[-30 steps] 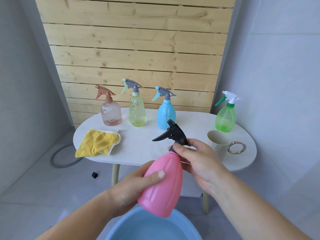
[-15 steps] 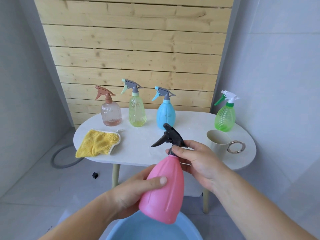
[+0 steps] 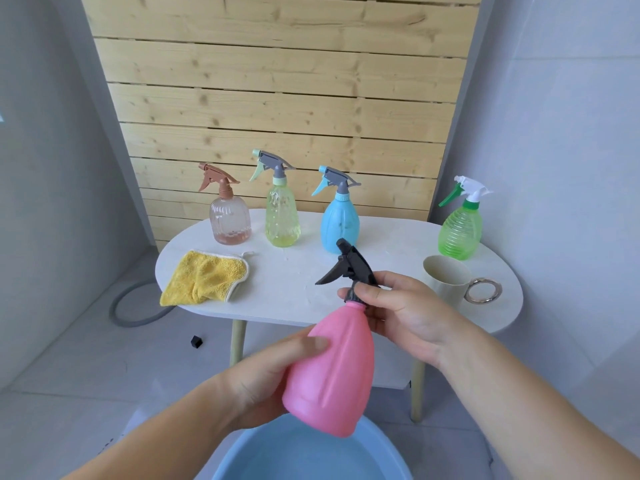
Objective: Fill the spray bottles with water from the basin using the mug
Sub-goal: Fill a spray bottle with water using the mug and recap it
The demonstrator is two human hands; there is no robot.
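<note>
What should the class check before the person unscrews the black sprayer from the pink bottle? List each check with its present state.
1. Left hand grips pink bottle body: ok.
2. Right hand pinches black sprayer at the neck: ok.
3. Bottle held above basin: ok.
4. Mug upright on table, free to take: ok.
5. Water level inside pink bottle: cannot tell, opaque.

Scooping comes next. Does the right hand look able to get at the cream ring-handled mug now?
Probably not yet: the right hand grips the neck of the pink plastic spray bottle. The cream mug stands just beyond it on the white oval table, nothing between, so once freed it likely could.
</note>
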